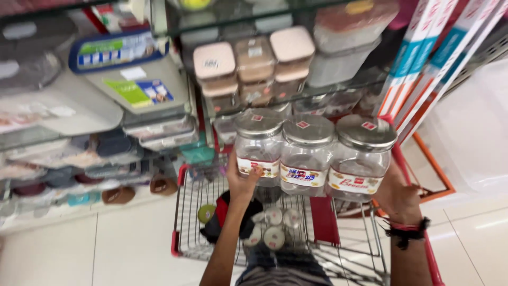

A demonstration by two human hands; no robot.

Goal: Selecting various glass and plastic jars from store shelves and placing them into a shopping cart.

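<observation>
Pressing inward from both ends, the left grip (pixel 241 177) and right grip (pixel 394 193) close partway on a row of three clear jars (pixel 308 153) with steel lids, clamped between them and held up above the trolley basket (pixel 211 212) below.

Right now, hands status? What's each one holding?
Left hand: closed on the left end of the row of three clear jars, held above the shopping cart.
Right hand: gripping the right end of the same jars.
</observation>
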